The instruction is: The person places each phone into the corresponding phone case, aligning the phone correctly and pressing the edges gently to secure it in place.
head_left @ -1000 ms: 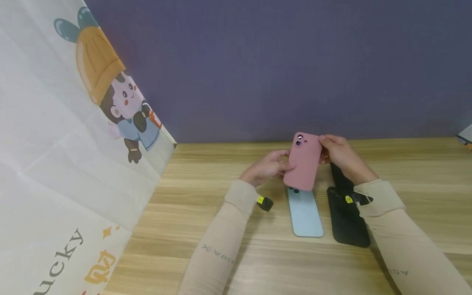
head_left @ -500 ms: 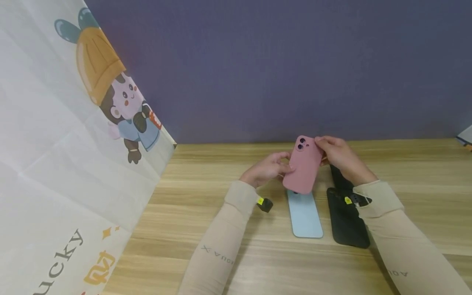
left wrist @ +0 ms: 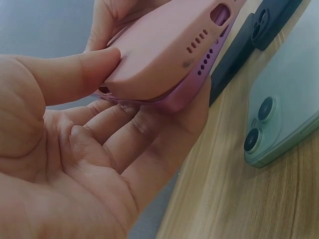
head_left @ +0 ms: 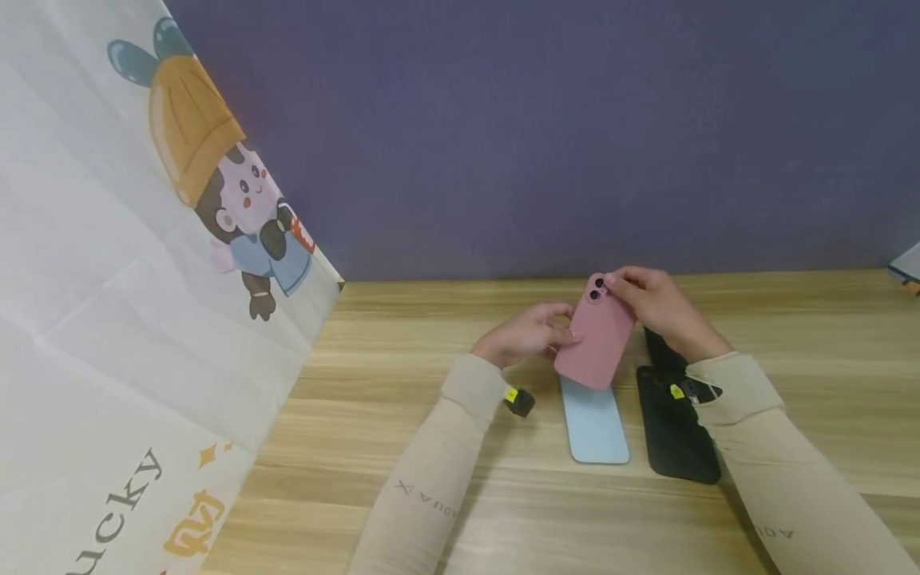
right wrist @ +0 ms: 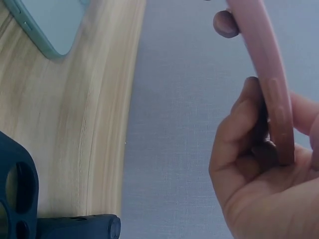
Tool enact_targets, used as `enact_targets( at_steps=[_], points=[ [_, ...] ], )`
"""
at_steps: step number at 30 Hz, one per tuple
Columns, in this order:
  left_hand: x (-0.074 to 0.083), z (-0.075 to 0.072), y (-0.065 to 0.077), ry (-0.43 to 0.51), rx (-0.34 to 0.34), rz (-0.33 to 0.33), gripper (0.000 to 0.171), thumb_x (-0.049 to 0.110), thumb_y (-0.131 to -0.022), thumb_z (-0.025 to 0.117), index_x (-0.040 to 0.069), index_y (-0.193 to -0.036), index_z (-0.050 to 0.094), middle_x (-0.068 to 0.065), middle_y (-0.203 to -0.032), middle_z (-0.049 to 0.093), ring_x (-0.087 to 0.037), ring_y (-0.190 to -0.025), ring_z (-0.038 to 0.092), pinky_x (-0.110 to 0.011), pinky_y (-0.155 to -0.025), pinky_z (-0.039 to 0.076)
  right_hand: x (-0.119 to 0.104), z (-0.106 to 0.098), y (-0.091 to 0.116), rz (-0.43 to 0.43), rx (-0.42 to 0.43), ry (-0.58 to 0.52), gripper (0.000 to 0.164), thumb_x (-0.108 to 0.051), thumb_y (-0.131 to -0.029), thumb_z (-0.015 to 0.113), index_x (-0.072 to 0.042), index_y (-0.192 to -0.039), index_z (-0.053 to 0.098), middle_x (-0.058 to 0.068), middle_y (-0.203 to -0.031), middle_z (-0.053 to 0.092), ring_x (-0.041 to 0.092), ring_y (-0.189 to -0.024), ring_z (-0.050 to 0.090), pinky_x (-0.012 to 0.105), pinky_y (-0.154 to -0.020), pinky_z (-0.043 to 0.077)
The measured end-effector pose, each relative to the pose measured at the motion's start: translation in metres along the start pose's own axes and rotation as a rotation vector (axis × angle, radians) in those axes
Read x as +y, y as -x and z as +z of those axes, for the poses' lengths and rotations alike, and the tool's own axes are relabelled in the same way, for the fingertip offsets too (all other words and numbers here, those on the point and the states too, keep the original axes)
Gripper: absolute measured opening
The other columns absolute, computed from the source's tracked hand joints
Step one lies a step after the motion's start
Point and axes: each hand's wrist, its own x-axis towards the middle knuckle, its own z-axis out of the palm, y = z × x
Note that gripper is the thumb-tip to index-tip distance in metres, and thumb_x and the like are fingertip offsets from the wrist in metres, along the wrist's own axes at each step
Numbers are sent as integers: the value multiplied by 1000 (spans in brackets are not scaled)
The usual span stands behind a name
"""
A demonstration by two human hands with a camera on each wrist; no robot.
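A pink phone case [head_left: 596,343] is held between both hands above the table, camera openings at its upper end. In the left wrist view a purple phone [left wrist: 187,94] sits inside it, its bottom edge standing out from the case along a gap. My left hand [head_left: 528,334] pinches the lower end, thumb on the case's back and fingers under the phone. My right hand [head_left: 657,307] grips the upper corner near the cameras; in the right wrist view its fingers and thumb lie on opposite faces. Just below lies a light blue phone [head_left: 595,427], its camera end covered in the head view.
Right of the blue phone, a black phone case [head_left: 679,435] lies on the wooden table [head_left: 388,399], with another dark item [head_left: 663,347] behind it, partly under the right wrist. A dark blue-grey panel [head_left: 546,144] rises behind; a white printed sheet [head_left: 93,239] stands left.
The pink case and phone have come down slightly, shifted a little right and tilted more. The right thumb has slid inward along the case's top toward the cameras.
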Motion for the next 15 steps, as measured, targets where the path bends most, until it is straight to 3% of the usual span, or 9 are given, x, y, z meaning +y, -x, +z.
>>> enact_targets(
  at_steps=[8, 15],
  points=[
    [-1, 1, -1, 3, -3, 6, 12, 10, -98, 53, 7, -109, 54, -14, -89, 71, -20, -75, 69, -43, -78, 54, 0, 2, 0, -13, 38, 17, 56, -55, -97, 41, -7, -119, 58, 10, -97, 58, 20, -77, 51, 33, -59, 48],
    [-2, 2, -2, 7, -8, 4, 11, 9, -98, 53, 7, -109, 54, -15, -89, 71, -20, -74, 69, -42, -76, 55, -1, 5, -1, -22, 43, 11, 50, -50, -99, 41, -5, -112, 58, 5, -76, 51, 17, -64, 48, 33, -52, 46]
  ],
)
